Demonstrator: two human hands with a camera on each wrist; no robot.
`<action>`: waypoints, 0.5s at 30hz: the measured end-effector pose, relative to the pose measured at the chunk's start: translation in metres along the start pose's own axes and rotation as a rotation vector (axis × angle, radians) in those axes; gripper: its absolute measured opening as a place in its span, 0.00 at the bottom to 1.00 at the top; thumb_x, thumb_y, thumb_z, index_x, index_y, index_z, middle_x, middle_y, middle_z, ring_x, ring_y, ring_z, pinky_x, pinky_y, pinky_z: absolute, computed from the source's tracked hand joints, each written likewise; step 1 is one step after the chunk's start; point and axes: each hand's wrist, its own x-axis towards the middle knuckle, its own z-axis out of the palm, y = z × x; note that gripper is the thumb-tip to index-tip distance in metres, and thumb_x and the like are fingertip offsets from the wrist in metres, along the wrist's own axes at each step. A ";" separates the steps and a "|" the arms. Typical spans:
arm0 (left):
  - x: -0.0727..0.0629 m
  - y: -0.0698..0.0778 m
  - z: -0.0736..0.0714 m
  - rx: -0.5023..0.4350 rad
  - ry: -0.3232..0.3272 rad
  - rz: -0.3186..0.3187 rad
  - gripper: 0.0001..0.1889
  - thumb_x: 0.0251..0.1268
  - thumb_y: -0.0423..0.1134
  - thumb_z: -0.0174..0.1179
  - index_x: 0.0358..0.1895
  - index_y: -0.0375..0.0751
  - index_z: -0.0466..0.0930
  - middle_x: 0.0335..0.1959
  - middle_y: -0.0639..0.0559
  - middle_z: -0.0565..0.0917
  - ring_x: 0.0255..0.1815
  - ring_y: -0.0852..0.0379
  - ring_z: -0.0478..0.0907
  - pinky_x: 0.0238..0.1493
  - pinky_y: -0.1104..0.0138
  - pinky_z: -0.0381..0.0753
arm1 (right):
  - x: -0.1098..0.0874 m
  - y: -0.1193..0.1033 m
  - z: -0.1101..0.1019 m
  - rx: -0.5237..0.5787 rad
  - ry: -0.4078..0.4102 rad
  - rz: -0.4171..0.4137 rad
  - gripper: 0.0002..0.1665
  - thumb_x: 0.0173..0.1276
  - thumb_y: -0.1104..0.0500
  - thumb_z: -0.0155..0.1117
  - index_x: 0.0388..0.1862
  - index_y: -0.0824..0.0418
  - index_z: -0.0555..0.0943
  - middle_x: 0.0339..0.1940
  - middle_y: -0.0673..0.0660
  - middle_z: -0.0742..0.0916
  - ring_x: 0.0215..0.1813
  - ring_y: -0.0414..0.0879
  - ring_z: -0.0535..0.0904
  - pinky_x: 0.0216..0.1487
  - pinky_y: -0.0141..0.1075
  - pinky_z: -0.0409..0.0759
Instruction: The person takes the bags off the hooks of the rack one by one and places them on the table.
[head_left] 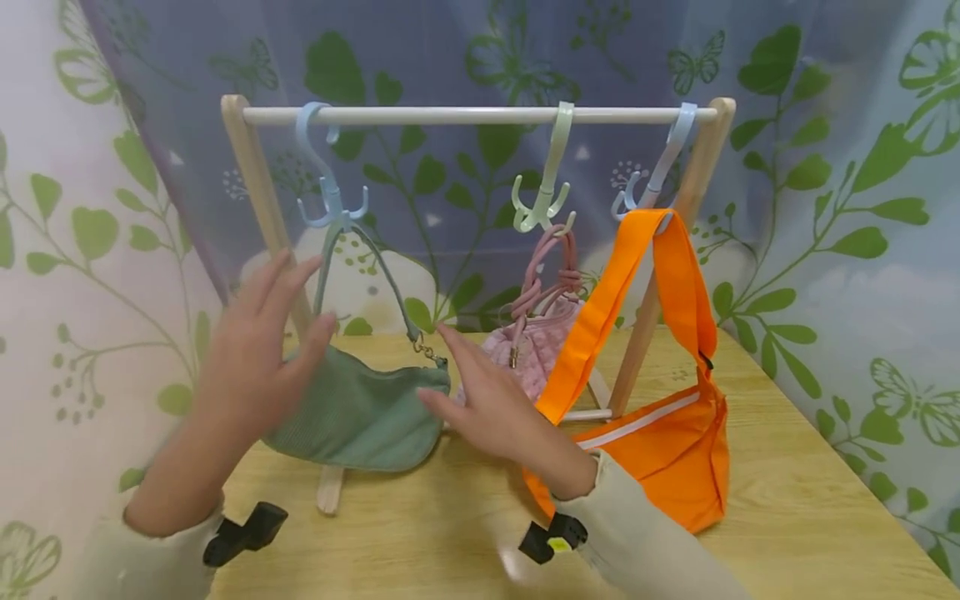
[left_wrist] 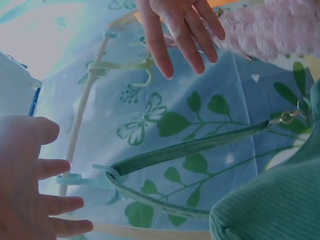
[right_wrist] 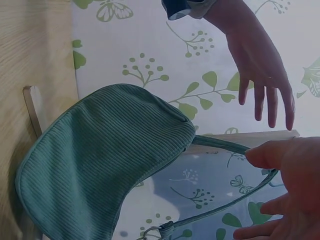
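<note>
A green corduroy handbag (head_left: 367, 412) hangs by its strap (head_left: 386, 275) from a blue hook (head_left: 330, 196) at the rack's left end. My left hand (head_left: 251, 350) is raised at the bag's left side, fingers spread and holding nothing. On the other side my right hand (head_left: 495, 400) reaches in with extended fingers, its fingertips close to the bag's chain end and nothing in its grasp. In the left wrist view the strap (left_wrist: 190, 147) loops over the blue hook between both hands. The whole ribbed bag body (right_wrist: 100, 160) shows large in the right wrist view.
A wooden rack with a white bar (head_left: 450, 116) stands on the wooden table (head_left: 780, 467). From a green hook (head_left: 551, 179) hangs a pink quilted bag (head_left: 536, 342); from another blue hook (head_left: 660, 158), an orange bag (head_left: 660, 467), partly behind my right forearm. A patterned curtain lies behind.
</note>
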 end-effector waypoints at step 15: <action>0.049 -0.001 0.001 0.087 0.224 0.169 0.26 0.67 0.46 0.49 0.63 0.34 0.72 0.65 0.31 0.71 0.68 0.32 0.64 0.68 0.43 0.60 | 0.044 -0.021 -0.013 0.077 -0.020 0.067 0.49 0.71 0.40 0.58 0.80 0.52 0.45 0.77 0.58 0.61 0.73 0.56 0.63 0.70 0.52 0.64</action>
